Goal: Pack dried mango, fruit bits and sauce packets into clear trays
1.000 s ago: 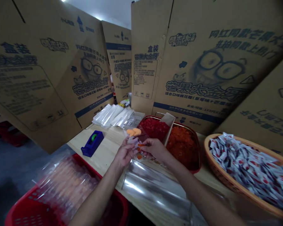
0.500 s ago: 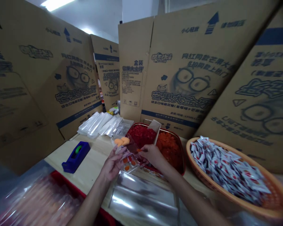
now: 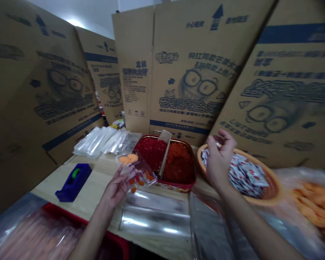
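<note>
Printed cardboard cartons (image 3: 195, 43) wall in the far side of the pale wooden desk (image 3: 99, 169), and from my remote seat I take the divided red tray (image 3: 186, 186) as my landmark. Just left of it, toward the wearer, is the clear plastic pack (image 3: 142, 169), its long axis slanting from a far-left end to a near-right end close by the red tray's near-left corner. My left hand (image 3: 116, 189) pinches the pack along its near-left side; pale orange pieces (image 3: 128, 159) fill the far end, small red and orange bits (image 3: 141, 183) the rest.

What matters to me is the gap between my hands: the red tray lies between them. My right hand (image 3: 219, 159) is at the orange basket (image 3: 276, 184), right of the red tray, fingers loosely curled and apart, with nothing visible between them (whether it touches the white sachets (image 3: 249, 177), I cannot tell). The basket's long axis runs away from the red tray, toward near-right.
</note>
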`<state>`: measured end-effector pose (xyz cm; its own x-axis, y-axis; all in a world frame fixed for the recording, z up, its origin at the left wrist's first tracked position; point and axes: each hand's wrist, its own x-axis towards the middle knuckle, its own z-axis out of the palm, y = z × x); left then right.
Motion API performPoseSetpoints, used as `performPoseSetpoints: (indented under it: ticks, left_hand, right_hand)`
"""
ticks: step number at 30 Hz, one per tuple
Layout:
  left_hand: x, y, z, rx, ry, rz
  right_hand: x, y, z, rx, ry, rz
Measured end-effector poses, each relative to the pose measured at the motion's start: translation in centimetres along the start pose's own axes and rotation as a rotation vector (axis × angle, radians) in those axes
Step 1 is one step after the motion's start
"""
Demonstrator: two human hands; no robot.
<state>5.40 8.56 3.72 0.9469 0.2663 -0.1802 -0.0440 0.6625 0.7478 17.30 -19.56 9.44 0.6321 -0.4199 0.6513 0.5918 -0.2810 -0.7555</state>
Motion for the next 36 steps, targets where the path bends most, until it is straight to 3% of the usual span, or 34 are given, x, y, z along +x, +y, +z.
performPoseSetpoints:
  ticks: [3, 6, 10, 16, 21, 26, 31, 36]
  left_hand:
    - [-0.7, -0.1, 0.3, 0.029, -0.01, -0.008]
    - [-1.8, -0.3, 1.1, 0.044, 0.009, -0.036]
    - [-3.7, -0.7, 2.1, 0.074, 0.01, -0.091]
    - [-6.4, -2.2, 2.2, 0.132, 0.038, -0.111]
    - [-8.2, -4.2, 1.8, 0.129, 0.021, -0.129]
    - [-9.2, -6.0, 1.5, 0.092, 0.053, -0.173]
    - [-9.8, -7.3, 1.0, 0.1, 0.013, -0.177]
    - [-9.8, -8.0, 0.6, 0.101, -0.008, -0.201]
  right_hand:
    - [-2.9, 2.1, -1.7, 0.022, -0.04, 0.162]
    - [-7.2, 5.7, -3.1, -0.164, -0.117, 0.241]
    - [-11.5, 9.9, -5.4, -0.6, -0.43, 0.198]
    - [-14.0, 12.3, -7.2, -0.752, -0.652, 0.049]
    - [-14.2, 13.9, -6.7, -0.74, -0.579, 0.082]
    - [-14.2, 14.7, -6.7, -0.646, -0.448, 0.004]
    - [-13.9, 14.1, -6.7, -0.666, -0.343, -0.076]
    - [-12.4, 11.7, -7.8, -0.536, -0.375, -0.063]
